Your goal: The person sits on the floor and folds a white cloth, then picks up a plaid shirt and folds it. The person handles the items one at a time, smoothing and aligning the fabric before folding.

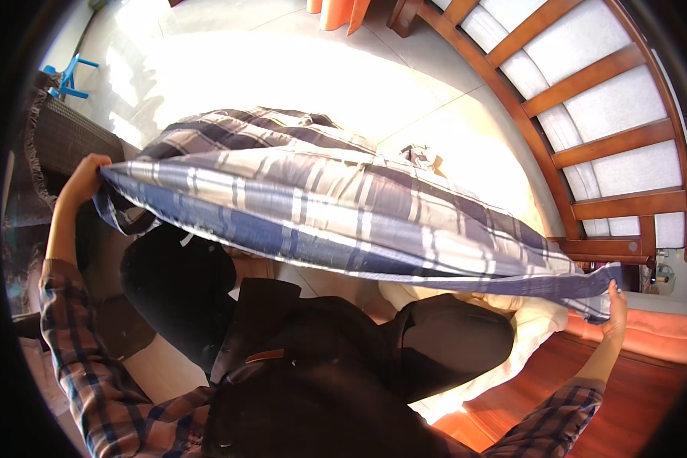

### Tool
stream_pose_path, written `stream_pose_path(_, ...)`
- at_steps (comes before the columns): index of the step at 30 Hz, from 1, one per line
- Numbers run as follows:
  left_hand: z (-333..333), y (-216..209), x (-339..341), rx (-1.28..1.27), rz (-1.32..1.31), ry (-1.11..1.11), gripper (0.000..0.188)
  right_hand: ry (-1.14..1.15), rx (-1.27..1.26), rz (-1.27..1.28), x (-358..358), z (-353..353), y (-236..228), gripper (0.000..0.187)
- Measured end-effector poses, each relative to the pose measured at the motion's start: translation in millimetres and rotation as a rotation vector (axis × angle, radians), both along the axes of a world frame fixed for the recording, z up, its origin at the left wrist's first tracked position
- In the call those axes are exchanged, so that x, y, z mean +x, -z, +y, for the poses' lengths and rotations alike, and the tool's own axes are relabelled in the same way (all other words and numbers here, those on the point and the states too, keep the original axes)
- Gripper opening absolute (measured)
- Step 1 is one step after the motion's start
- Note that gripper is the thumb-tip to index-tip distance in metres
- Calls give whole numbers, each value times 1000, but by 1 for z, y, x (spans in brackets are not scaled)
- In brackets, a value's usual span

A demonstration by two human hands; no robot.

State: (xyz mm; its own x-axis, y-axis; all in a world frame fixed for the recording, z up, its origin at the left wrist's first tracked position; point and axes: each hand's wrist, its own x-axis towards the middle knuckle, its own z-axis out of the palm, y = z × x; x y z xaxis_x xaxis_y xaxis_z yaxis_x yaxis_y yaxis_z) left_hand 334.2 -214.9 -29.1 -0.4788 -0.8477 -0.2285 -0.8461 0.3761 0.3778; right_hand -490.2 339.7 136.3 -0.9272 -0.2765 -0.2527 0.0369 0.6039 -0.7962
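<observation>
A large plaid fabric cover (359,210), in blue, white and dark checks, stretches across the view between my spread arms. My left hand (90,179) is closed on its left corner. At the far right, the opposite corner is pinched in my right hand (615,311), thumb along the fabric. The near edge runs taut and sags slightly above my knees. Along this edge a bluer inner face shows at the left. Beyond it the cloth spreads loosely, its far end bunched towards the sunlit floor.
A wooden slatted frame with pale cushions (588,99) stands at the far right. Cream bedding (527,324) lies on a reddish wooden surface (542,389) by my right leg. A blue stool (72,79) and a dark woven seat (76,130) are at the left.
</observation>
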Motion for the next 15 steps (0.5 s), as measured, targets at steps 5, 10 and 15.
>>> stream_pose_path(5,46,38,-9,73,-247,-54,18,-60,294,-51,-4,20,49,30)
stream_pose_path(10,22,40,-25,110,-294,48,16,-75,343,-62,-33,16,47,32)
stream_pose_path(15,-17,53,-49,1,-308,-10,19,-43,323,229,-72,-48,76,38)
